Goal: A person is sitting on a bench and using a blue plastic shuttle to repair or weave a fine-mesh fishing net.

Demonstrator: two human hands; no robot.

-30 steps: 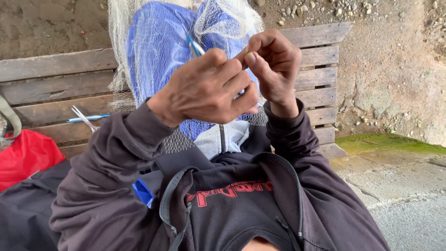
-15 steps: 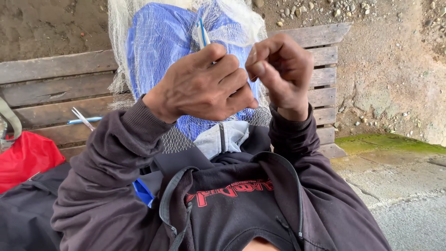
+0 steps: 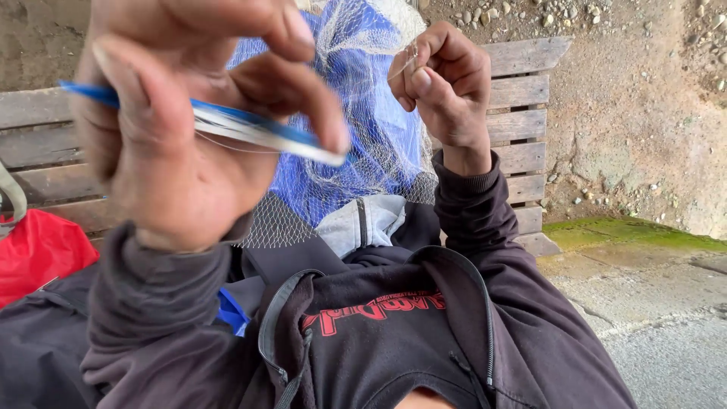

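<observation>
Outdoors, dirt wall [image 3: 644, 113], wooden pallet [image 3: 522, 98] behind fingers. Left hand [image 3: 182, 129] fingers gripping blue netting needle [image 3: 250, 129]; right hand [image 3: 447, 83] fingers pinching white net [image 3: 363, 91].

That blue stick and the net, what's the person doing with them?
The person is working on a fine white net that hangs in front of them over blue cloth. The left hand holds a blue netting needle wound with thin line, close to the camera. The right hand pinches the mesh up by a wooden pallet.

Left hand [image 3: 189, 129] blurred, fingertips cut off at the top edge. Thread pinched in right hand [image 3: 447, 83] too fine to trace.
</observation>
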